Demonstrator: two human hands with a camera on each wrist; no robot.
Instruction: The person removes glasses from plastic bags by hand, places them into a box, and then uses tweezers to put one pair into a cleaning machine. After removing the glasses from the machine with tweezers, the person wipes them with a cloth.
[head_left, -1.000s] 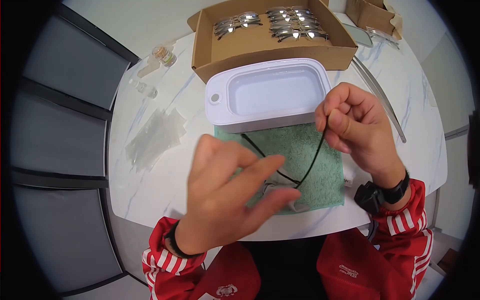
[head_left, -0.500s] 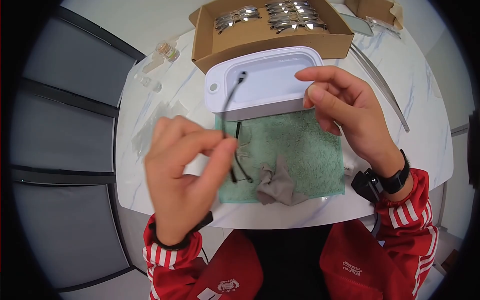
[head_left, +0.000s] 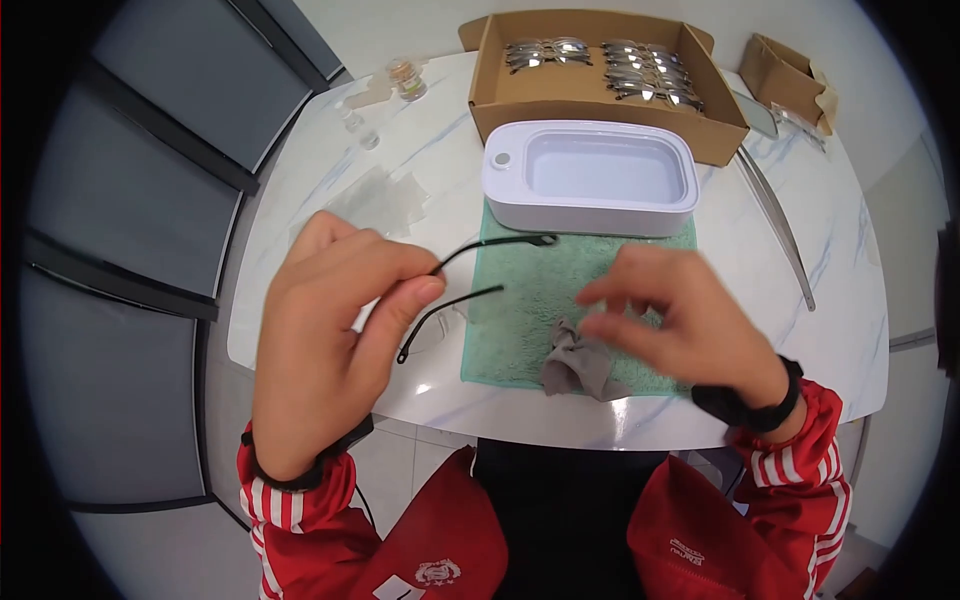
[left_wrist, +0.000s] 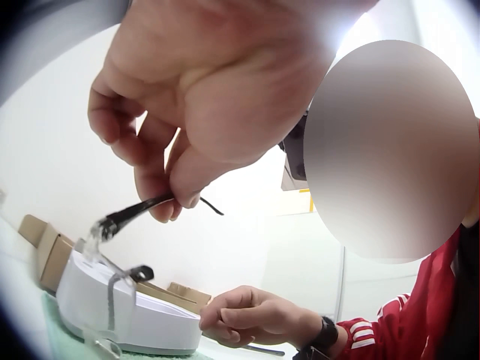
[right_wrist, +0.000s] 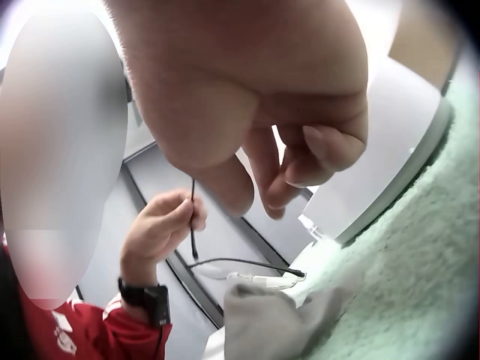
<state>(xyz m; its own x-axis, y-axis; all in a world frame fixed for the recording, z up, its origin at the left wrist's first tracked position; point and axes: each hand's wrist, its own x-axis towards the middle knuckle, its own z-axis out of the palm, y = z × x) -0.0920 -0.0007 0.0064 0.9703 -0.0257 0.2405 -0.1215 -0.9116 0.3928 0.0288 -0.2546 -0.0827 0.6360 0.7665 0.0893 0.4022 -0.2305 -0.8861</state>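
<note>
My left hand (head_left: 335, 315) pinches a pair of eyeglasses by one black temple (left_wrist: 131, 213) between thumb and fingertips, raised over the near left part of the table. Their clear lens and frame hang below the fingers, and the other temple points toward the towel. Over the towel's right side, my right hand (head_left: 675, 320) has loosely bent fingers and holds nothing. A crumpled grey cloth (head_left: 580, 372) lies just below and left of its thumb, on a green towel (head_left: 510, 330). Behind the hands stands a white tub (head_left: 508, 190) with a round button.
An open cardboard box (head_left: 497, 115) with several eyeglasses in rows stands behind the tub. Clear plastic bags (head_left: 385, 205), a small bottle (head_left: 358, 125) and a corked jar (head_left: 408, 82) lie to the left. A long metal strip (head_left: 778, 220) lies right.
The right hand first held a black temple, then let go. The left hand took the eyeglasses and has turned their temples rightward. Now the right hand is lower, near the grey cloth.
</note>
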